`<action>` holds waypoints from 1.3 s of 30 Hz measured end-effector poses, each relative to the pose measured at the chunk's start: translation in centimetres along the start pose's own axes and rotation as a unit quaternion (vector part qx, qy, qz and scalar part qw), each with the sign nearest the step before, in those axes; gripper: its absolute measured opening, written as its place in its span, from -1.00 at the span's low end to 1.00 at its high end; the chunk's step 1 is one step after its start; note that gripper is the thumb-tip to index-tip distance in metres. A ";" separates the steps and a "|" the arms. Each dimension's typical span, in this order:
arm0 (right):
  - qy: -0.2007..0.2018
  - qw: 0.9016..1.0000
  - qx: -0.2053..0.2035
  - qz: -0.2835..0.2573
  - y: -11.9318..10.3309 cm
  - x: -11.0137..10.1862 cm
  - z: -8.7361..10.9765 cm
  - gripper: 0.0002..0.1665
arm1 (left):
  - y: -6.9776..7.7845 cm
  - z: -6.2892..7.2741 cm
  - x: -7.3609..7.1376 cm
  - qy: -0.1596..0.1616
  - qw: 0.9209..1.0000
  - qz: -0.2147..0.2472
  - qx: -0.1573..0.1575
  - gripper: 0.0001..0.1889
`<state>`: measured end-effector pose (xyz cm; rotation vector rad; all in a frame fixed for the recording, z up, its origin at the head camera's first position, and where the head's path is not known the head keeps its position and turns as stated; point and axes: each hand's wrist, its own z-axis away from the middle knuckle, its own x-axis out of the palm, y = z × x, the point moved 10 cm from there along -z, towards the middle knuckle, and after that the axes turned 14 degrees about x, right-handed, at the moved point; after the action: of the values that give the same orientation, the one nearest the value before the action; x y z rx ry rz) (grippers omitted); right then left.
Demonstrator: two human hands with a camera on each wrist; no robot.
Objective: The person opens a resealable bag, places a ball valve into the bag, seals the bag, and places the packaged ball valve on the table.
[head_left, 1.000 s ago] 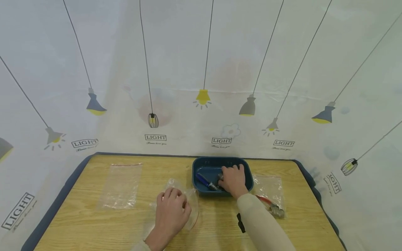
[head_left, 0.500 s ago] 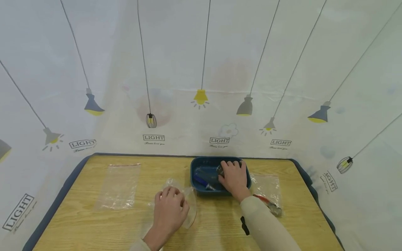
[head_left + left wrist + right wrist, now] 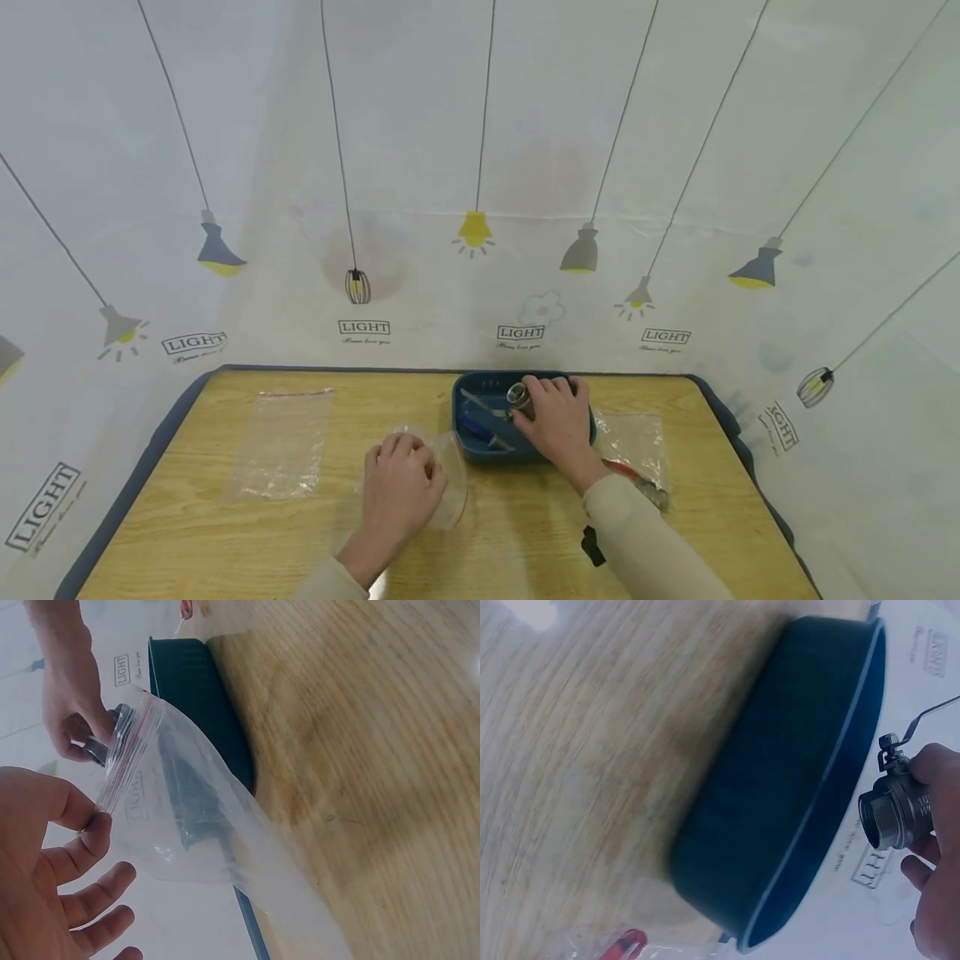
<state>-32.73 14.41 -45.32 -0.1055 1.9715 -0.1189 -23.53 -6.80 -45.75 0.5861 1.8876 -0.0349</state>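
Note:
My right hand (image 3: 557, 421) grips a metal ball valve (image 3: 896, 812) by its body, and its lever handle sticks out to the side in the right wrist view. In the head view the valve is over the dark blue bin (image 3: 522, 455). My left hand (image 3: 399, 485) pinches the zip edge of a clear zip-lock bag (image 3: 202, 772) between thumb and index finger, the other fingers spread loosely. The bag stands up from the wooden table, just left of the bin. Inside the bin lies a blue object (image 3: 476, 427) with a silvery end.
A second clear zip bag (image 3: 281, 442) lies flat on the left of the table (image 3: 187, 517). To the right of the bin, another clear bag (image 3: 637, 437) holds a red-handled tool (image 3: 637, 480). A printed white curtain (image 3: 420, 167) rises behind the table.
My right hand has lifted the ball valve up from inside the bin, so its round opening and lever now show. The left hand stays nearly in place with the bag.

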 end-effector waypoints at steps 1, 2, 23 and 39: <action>0.007 1.000 -0.005 -0.010 -0.2 -0.4 0.1 -0.47 | -0.1 -0.1 -0.2 0.004 1.000 0.004 -0.001 -0.72; 0.013 1.000 -0.009 -0.019 -0.5 -0.8 0.2 -0.47 | -0.1 -0.2 -0.4 0.008 1.000 0.006 -0.002 -0.73; 0.078 0.962 -0.199 -0.172 -6.0 -8.1 4.8 -0.41 | -1.4 -1.3 -2.2 0.015 1.000 0.024 0.005 -0.73; 0.109 0.902 -0.364 -0.204 -9.4 -9.3 8.8 -0.44 | 0.5 -1.5 -3.3 0.025 0.996 -0.022 0.087 -0.75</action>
<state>-20.78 5.94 -39.09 -1.0350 2.0964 0.3604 -23.73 -7.14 -42.09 0.6688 1.9588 -0.2159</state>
